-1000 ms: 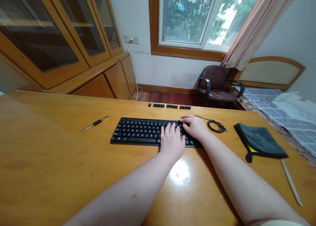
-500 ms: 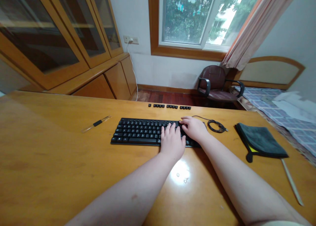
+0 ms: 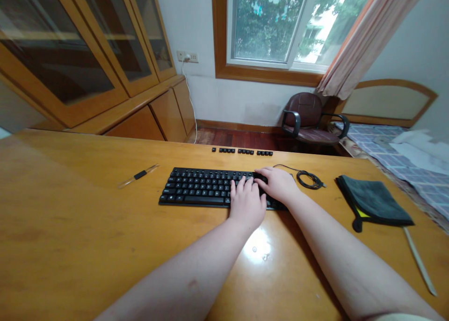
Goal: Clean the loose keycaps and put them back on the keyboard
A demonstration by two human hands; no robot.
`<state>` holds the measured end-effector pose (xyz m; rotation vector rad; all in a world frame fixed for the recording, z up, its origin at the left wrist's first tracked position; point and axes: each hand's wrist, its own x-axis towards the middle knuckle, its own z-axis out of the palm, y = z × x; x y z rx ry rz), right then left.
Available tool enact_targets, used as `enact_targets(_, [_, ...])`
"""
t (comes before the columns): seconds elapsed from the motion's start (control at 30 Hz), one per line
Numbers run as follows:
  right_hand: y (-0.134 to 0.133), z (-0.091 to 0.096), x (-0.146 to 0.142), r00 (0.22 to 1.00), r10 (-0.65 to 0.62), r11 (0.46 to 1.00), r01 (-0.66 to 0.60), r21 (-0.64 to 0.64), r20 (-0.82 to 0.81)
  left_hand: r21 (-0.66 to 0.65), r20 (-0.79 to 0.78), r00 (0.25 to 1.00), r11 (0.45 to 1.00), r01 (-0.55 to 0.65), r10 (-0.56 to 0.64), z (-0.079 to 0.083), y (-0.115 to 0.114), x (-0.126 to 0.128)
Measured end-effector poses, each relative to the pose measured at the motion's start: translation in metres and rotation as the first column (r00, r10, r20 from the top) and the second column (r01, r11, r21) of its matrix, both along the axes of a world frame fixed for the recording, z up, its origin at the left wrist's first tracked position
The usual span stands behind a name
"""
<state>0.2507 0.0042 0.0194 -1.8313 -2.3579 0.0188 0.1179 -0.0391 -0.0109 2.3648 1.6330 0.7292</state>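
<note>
A black keyboard lies on the wooden desk in front of me. My left hand rests on its right-hand part, fingers spread over the keys. Just right of it, my right hand is at the upper right of the keyboard, with thumb and forefinger bent towards each other over the keys. Whatever is between those fingertips is too small to make out. Small bare posts show along the keyboard's top row. Several loose black keycaps stand in a line of groups at the desk's far edge.
A coiled cable lies behind my right hand. Further right are a folded grey cloth and a thin pale strip. A clear tool with a black middle lies left of the keyboard. Beyond the desk stands a chair.
My right thumb has shifted slightly left, towards the forefinger. The left hand stays spread on the keyboard. The whole view has moved very slightly.
</note>
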Motion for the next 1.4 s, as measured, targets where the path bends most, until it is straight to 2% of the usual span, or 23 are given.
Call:
enact_targets(0.2, [0.0,0.003,-0.002,0.995,-0.097,0.994,0.097,-0.046,-0.015,0.02,0.029,1.0,1.0,0.01,-0.011,0.006,-0.004,-0.001])
enact_targets(0.4, [0.007,0.005,0.012,0.979,-0.2,0.977,0.202,-0.062,0.039,0.023,0.018,0.996,0.996,0.081,-0.082,0.007,-0.005,-0.001])
enact_targets(0.63, [0.014,0.0,0.027,0.967,-0.249,0.967,0.252,-0.036,0.052,-0.011,-0.047,0.994,0.995,0.097,-0.098,0.001,-0.003,-0.001])
enact_targets(0.77, [0.014,0.001,0.032,0.968,-0.249,0.968,0.249,-0.025,0.018,0.008,-0.025,0.994,0.994,0.106,-0.105,0.003,-0.003,-0.002])
enact_targets(0.87, [0.016,0.003,0.04,0.938,-0.345,0.938,0.346,0.018,-0.039,-0.008,0.014,0.991,0.991,0.131,-0.131,0.006,-0.003,-0.003])
enact_targets(0.97, [0.029,0.006,0.048,0.897,-0.439,0.896,0.441,0.045,-0.044,-0.023,0.028,0.986,0.986,0.163,-0.162,0.009,-0.002,-0.005])
enact_targets(1.23, [0.094,0.003,0.056,0.929,-0.362,0.931,0.364,-0.014,0.079,-0.001,0.046,0.986,0.987,0.158,-0.158,0.006,-0.001,-0.005])
enact_targets(1.4, [0.111,-0.008,0.061,0.936,-0.333,0.939,0.34,-0.051,0.112,-0.004,0.069,0.985,0.987,0.158,-0.157,0.003,-0.001,-0.004])
